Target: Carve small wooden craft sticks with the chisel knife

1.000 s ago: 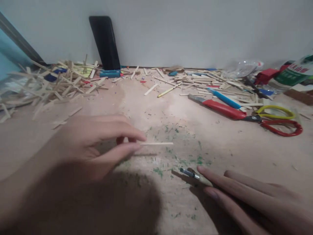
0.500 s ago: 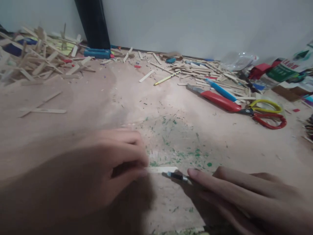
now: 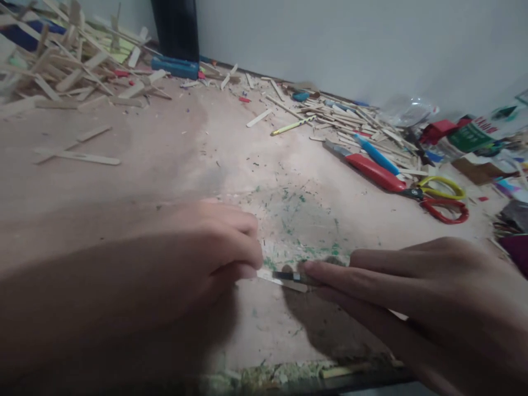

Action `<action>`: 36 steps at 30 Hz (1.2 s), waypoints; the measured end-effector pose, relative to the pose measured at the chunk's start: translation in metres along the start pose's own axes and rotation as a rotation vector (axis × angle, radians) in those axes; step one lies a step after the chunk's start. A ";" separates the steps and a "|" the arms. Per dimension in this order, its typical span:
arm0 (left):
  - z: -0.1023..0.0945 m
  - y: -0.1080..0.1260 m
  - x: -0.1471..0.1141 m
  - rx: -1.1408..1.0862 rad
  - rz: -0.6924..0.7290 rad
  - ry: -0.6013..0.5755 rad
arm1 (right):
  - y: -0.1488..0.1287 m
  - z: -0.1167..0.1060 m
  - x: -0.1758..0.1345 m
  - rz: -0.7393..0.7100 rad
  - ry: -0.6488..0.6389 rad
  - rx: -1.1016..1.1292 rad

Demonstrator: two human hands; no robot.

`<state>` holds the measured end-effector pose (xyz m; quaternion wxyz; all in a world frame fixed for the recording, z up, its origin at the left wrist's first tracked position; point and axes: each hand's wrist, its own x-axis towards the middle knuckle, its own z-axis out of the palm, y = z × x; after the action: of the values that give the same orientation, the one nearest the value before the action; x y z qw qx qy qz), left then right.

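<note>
My left hand (image 3: pixel 206 247) is closed, its fingertips pinching one end of a pale popsicle stick (image 3: pixel 295 286) low over the table. My right hand (image 3: pixel 412 297) is wrapped around a slim craft knife (image 3: pixel 295 276), forefinger stretched along it. The knife's dark tip lies across the stick, just right of my left fingertips; whether it cuts in I cannot tell. The stick's rounded free end points right, below the knife. Most of the knife's handle is hidden in my right hand. Green flecks (image 3: pixel 330 245) are scattered on the table (image 3: pixel 173 176) behind the stick.
Scissors (image 3: pixel 412 192) with red and yellow handles lie at right, beside a blue pen-like tool (image 3: pixel 375 154). Loose sticks (image 3: pixel 350 118) and a yellow pencil (image 3: pixel 292 126) lie farther back. A jumbled stick pile (image 3: pixel 78 66) fills the back left. The table's front edge (image 3: pixel 358 379) is near.
The view has shifted and tilted. The stick now slants down to the right, and the knife has moved from below its near edge to lie across its upper side.
</note>
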<state>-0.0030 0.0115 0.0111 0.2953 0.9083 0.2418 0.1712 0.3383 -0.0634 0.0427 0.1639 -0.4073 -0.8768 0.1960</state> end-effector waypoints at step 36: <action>-0.019 -0.035 -0.002 0.355 -0.136 0.087 | 0.039 0.038 0.142 0.072 0.318 1.218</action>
<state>-0.0246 0.0438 0.0034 0.1307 0.9194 0.3416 0.1445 0.2596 0.0628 0.0092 0.4882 -0.2943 -0.5586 0.6025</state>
